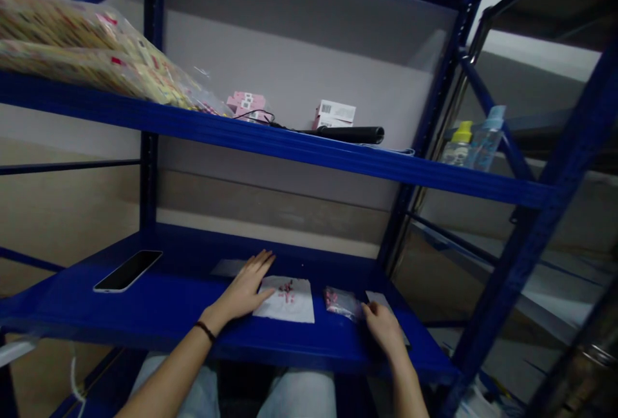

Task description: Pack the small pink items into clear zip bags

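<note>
My left hand (244, 289) lies flat, fingers stretched, on the blue shelf (168, 312), its fingertips resting on the left edge of a white paper sheet (294, 305) that carries several small pink pieces (286, 290). My right hand (383, 326) rests on the shelf to the right, fingers curled at the edge of a small clear bag (342, 301) with pink pieces inside. A white card (376, 297) lies under or just beyond that hand.
A dark phone (128, 270) lies on the shelf's left side. The upper shelf (290, 147) holds large clear bags of patterned items (87, 51), pink boxes (247, 105), a white box (335, 113), a black cylinder (355, 134). Bottles (470, 141) stand right.
</note>
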`<state>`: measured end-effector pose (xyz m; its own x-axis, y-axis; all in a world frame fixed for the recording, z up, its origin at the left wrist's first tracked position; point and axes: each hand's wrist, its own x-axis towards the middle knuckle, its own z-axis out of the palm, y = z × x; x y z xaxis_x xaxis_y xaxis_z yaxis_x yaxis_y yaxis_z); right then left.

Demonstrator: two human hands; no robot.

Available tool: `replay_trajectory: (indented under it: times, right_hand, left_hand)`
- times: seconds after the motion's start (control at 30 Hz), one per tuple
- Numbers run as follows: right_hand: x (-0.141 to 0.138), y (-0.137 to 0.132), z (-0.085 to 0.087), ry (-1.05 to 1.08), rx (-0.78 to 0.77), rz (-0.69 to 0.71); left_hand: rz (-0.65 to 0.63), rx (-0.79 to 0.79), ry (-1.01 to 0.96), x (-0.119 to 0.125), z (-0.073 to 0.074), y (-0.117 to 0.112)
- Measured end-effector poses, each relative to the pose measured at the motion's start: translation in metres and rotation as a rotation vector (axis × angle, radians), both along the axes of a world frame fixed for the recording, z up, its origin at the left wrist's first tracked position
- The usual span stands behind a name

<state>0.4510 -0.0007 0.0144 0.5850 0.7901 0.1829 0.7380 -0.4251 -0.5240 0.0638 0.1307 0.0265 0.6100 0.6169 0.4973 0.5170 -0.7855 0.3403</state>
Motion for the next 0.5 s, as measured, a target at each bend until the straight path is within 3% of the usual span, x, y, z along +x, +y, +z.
replay_trajectory:
  times: [0.1, 0.2, 0.33, 0.5]
  right_hand:
    - [-0.001, 0.006, -0.012, 0.003, -0.055, 0.008]
    - [-0.003, 0.013, -0.015, 0.005, -0.052, -0.002]
    - [-0.001, 0.013, -0.023, -0.008, -0.031, -0.026]
    - [0.000, 0.016, -0.030, 0.041, -0.052, -0.029]
  left_hand:
    - [-0.146, -0.079, -0.113, 0.029, -0.008, -0.048]
    - [-0.206, -0.106, -0.160, 0.056, -0.016, -0.060]
    - [-0.009, -0.138, -0.033, 0.107, -0.007, -0.013]
    - [0.070, -0.223, 0.115, 0.168, -0.002, 0.061]
